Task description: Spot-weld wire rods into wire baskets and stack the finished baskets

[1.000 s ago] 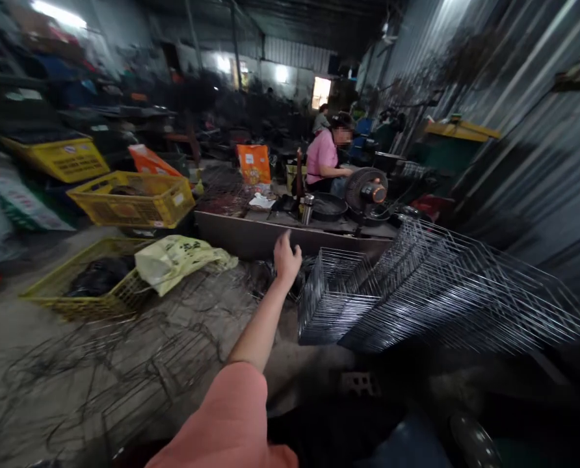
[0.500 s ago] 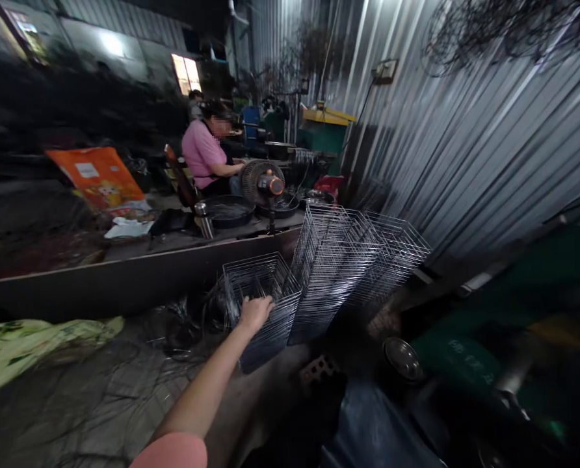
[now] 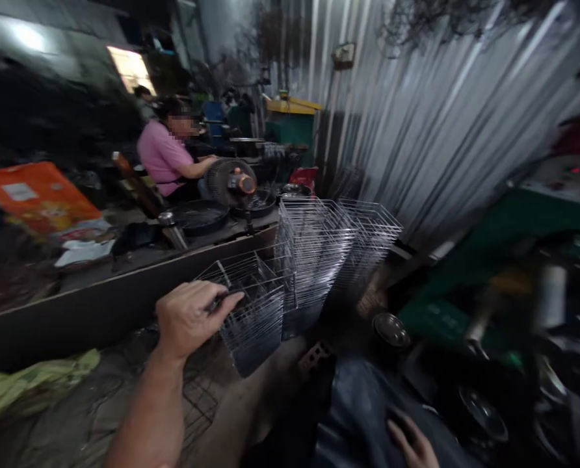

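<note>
My left hand (image 3: pixel 188 317) has closed on a wire rack (image 3: pixel 257 302); my right hand (image 3: pixel 413 441) has come into view.

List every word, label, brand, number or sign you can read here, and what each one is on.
No text can be read.
Orange bag: a white label, too blurred to read.
Green machine: pale markings low on its side, too blurred to read.
</note>
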The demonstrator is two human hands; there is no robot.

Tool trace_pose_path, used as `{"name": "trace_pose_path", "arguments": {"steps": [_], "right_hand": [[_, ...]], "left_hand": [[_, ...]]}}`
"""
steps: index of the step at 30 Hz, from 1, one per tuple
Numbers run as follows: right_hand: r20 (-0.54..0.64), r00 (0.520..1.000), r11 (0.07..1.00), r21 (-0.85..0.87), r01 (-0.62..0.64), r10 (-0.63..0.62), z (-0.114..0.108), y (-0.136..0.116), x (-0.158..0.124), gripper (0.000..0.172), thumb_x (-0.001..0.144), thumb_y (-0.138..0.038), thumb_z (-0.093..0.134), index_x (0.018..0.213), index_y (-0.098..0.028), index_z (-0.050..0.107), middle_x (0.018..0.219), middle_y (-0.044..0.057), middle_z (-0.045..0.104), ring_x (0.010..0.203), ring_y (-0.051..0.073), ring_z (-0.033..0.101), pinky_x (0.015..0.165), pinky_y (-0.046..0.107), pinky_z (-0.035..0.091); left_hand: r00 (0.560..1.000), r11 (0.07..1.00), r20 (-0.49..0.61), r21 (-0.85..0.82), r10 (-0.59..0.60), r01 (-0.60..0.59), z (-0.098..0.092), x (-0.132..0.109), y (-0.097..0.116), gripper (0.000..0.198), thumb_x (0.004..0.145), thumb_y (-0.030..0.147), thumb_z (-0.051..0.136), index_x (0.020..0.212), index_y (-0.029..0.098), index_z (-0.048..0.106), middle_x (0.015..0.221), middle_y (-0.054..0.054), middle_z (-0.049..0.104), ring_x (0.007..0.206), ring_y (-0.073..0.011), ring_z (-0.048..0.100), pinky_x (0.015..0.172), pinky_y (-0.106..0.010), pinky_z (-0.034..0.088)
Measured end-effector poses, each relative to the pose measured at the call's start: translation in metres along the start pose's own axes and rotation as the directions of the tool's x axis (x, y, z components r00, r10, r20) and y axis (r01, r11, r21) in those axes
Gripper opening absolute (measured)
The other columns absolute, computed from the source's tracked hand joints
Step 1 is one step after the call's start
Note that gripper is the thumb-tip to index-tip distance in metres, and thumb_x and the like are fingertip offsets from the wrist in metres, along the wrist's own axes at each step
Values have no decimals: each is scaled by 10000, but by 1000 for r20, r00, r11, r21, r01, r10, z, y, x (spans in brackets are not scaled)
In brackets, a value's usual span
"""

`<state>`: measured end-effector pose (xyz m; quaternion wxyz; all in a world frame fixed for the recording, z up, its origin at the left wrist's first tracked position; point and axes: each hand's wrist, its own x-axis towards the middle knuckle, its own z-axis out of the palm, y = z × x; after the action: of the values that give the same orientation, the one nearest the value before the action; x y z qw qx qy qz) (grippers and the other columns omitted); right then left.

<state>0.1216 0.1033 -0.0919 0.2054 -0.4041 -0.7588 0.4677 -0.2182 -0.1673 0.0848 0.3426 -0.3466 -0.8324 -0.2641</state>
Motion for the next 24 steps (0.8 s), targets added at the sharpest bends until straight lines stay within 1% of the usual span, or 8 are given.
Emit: {"name": "trace_pose_path", "arguments": {"steps": [4,9,12,15,17,19,21,24], "right_hand": [[-94,995,990,132,42,-30,-38,-51,3,534,688,-563,594,1056,-179,638,1075,126,644,1020,286,583,870,395,484],[-189,947,951,121,284,-259,-70,-108,-16,557,728,-562,589,1157,-206,574,1176,106,577,1075,255,536,936,395,419],[-193,905,914,75,398,-378,-81,-136,-37,682,708,-680,514,1192,-202,562,1226,105,533,1154,286,464,969,399,374],[-34,948,942,102,320,-318,-90,-148,-54,644,735,-664,494,1177,-203,580,1121,92,597,1049,271,535,905,378,416],[24,981,973,139,185,-190,-94,-140,-57,494,780,-542,534,1124,-195,610,915,63,652,820,208,599,781,336,466],[-72,995,974,210,84,-70,-97,-119,-54,385,811,-441,532,1070,-173,627,690,12,618,618,144,552,660,285,463],[-265,964,950,306,70,14,-99,-92,-49,345,818,-405,520,1025,-153,634,576,-22,540,527,112,481,575,246,427],[-508,856,915,385,121,100,-98,-61,-47,308,801,-394,539,962,-150,636,579,-28,509,511,100,444,527,223,392]], "left_hand": [[983,984,-27,-5,179,-179,-25,3,45,210,737,416,576,575,284,555,498,30,568,496,-174,526,516,-309,360],[914,832,116,-471,388,-294,-24,30,90,199,752,470,518,618,333,571,549,41,611,507,-185,538,515,-325,393],[693,662,276,-648,666,-377,8,40,144,301,801,459,483,595,262,578,565,23,620,521,-149,543,533,-274,385],[452,521,322,-734,832,-435,47,34,210,352,830,430,460,577,210,565,549,-2,602,541,-138,549,613,-272,398],[396,444,264,-753,880,-485,66,26,246,336,829,434,464,625,200,593,602,-19,623,617,-155,582,754,-338,412],[474,435,186,-753,861,-493,81,20,268,293,816,455,479,791,208,635,771,-48,669,787,-196,608,922,-451,336],[654,507,147,-762,742,-403,93,14,276,336,799,471,499,994,220,607,976,-78,660,967,-236,576,998,-521,241],[860,583,304,-812,410,8,108,-10,278,367,810,466,476,1035,194,574,1014,-92,643,984,-238,572,943,-460,356]]}}
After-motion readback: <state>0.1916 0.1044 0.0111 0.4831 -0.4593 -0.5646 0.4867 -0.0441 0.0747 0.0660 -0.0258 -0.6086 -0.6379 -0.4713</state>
